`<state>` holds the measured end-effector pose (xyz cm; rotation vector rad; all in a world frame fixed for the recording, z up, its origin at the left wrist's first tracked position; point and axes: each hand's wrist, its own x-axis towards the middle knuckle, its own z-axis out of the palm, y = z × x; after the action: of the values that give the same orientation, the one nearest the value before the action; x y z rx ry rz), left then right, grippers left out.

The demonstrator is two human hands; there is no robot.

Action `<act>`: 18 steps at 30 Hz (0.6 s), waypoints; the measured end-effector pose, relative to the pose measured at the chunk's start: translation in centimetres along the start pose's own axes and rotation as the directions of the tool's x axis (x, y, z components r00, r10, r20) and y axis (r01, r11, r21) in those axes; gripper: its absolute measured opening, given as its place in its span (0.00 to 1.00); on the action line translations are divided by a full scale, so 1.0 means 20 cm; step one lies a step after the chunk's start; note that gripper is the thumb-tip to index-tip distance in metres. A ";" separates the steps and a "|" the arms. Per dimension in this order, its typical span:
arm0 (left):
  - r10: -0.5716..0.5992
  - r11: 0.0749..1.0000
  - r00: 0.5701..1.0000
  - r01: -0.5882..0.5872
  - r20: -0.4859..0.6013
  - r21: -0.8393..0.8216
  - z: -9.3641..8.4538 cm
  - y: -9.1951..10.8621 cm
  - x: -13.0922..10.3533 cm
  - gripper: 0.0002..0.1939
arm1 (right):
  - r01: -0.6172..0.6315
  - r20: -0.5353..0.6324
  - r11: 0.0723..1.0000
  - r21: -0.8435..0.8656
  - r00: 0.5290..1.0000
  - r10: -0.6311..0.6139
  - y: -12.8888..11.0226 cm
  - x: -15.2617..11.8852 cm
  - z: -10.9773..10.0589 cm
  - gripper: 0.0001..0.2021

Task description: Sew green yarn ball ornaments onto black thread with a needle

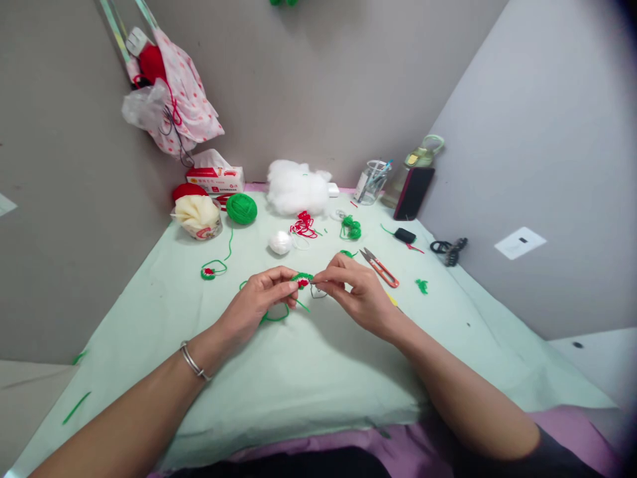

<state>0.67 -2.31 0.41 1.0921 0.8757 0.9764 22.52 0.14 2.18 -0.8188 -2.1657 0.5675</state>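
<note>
Between the thumb and fingers of my left hand [263, 292] is a small crocheted piece [302, 280], green at the rim with white and red inside. My right hand [355, 289] is closed in a pinch at the piece's right edge. A thin dark thread [318, 294] loops below its fingertips; whether a needle is there too, I cannot tell. Green yarn [276, 317] trails under my left hand. Orange-handled thread snips [381, 267] lie just beyond my right hand. A similar small crocheted piece [208, 271] rests on the table to the left.
Toward the back are a green yarn ball [241, 209], a white yarn ball [280, 243], white stuffing [297, 188], and red yarn [304, 226]. A glass jar [371, 182], a phone [414, 194] and a bottle [421, 158] stand back right. A bag [186, 93] hangs at left.
</note>
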 end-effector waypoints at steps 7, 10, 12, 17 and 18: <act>0.009 1.000 1.000 -0.010 0.020 0.021 0.00 -0.01 0.00 0.09 | -0.184 -0.021 0.977 0.109 0.982 0.187 0.00 0.01 0.03 0.02; 0.048 0.994 0.999 -0.048 -0.002 0.098 0.00 -0.01 0.00 0.09 | -0.223 -0.024 0.961 0.165 0.973 0.230 -0.02 0.00 0.06 0.04; 0.072 0.981 0.997 -0.068 -0.011 0.182 0.00 0.00 0.01 0.10 | -0.182 -0.038 0.971 0.152 0.981 0.190 -0.03 -0.01 0.09 0.04; 0.100 0.943 0.994 -0.082 -0.042 0.324 0.03 -0.01 0.00 0.11 | 0.034 -0.001 0.975 -0.221 0.999 -0.035 -0.03 -0.04 0.13 0.06; 0.099 0.940 0.994 -0.079 -0.045 0.332 0.03 -0.01 0.00 0.11 | 0.057 0.032 0.957 -0.283 0.998 -0.050 -0.02 -0.04 0.13 0.07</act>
<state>1.34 -2.57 0.30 1.4028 1.0740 0.9628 20.79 -1.08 0.34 -0.9037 -2.3178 0.2411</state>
